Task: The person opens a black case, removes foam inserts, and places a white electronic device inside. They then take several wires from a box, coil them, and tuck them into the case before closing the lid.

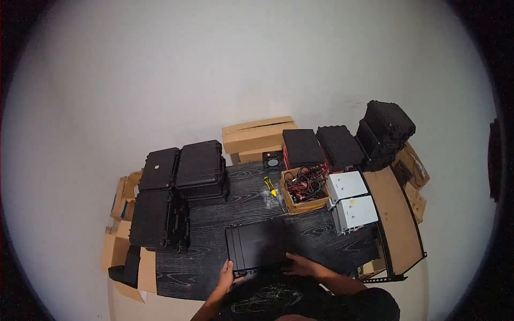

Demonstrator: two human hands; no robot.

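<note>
3 black cases [152,214] stood toward the left of the dark wood-grain table [187,275], and next came the left hand [227,276], curved around the near left corner of a flat black case [257,241] on the tabletop (whether it gripped, I could not tell). The right hand [302,265], fingers loosely spread, met the flat black case's near right side, with 2 white boxes [357,213] farther right.
</note>
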